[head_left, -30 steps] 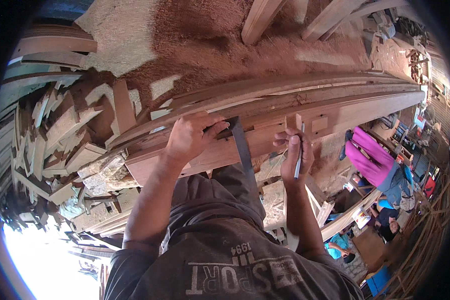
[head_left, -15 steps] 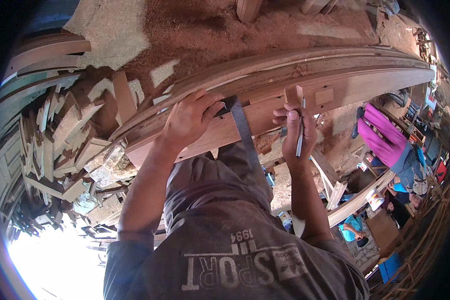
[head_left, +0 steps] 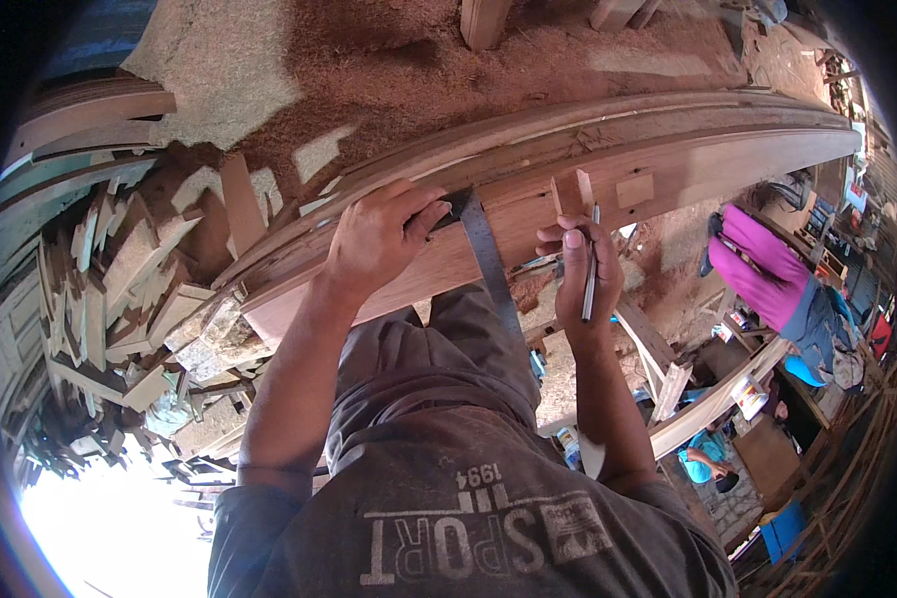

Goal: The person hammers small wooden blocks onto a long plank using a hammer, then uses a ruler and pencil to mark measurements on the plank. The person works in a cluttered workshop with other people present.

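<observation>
A long reddish-brown wooden beam (head_left: 728, 164) lies across in front of me, with a pale rectangular patch and several small dark holes on its face. My left hand (head_left: 381, 239) is closed at the dark stock of a try square (head_left: 486, 254), pressed against the beam. The square's metal blade crosses the beam face and juts toward my body. Held upright in my right hand (head_left: 583, 274) is a slim pale pencil-like stick (head_left: 592, 259). A short wood block (head_left: 571, 189) sits just beyond those fingers; whether they touch it I cannot tell.
Offcuts (head_left: 135, 254) are heaped at the left beside stacked boards (head_left: 90, 115). Sawdust covers the ground (head_left: 399, 65) beyond the beam. At the right, a person in pink trousers (head_left: 757, 259) and another in a blue top (head_left: 703, 453) are near timber (head_left: 713, 399).
The view has shifted slightly. My right hand has drawn a little toward me with the stick. The left hand and the square keep their place on the beam.
</observation>
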### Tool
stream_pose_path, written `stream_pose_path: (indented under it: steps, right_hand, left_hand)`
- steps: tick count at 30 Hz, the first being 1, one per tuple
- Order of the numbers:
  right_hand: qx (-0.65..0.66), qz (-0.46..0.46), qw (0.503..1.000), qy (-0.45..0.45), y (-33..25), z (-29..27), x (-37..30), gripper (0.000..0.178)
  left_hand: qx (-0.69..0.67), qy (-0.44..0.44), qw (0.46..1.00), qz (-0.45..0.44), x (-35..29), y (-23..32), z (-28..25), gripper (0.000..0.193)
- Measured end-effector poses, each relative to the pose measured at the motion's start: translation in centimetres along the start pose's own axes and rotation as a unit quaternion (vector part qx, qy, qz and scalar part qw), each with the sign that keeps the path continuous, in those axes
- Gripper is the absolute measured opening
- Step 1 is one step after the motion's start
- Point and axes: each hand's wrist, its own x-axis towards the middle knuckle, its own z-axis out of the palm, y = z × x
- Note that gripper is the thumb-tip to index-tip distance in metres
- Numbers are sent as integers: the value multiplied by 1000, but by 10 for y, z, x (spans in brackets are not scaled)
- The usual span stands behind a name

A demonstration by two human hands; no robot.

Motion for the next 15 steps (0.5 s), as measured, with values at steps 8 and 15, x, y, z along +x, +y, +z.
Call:
stream_pose_path:
  steps: [8,15]
  right_hand:
    - [-4,-71,997,18,3,-10,2,25]
    - [-39,-137,980,137,-10,-77,9,24]
  left_hand:
    - [-29,16,998,-59,-3,-3,-13,26]
    - [-248,224,940,-70,-64,5,-83,35]
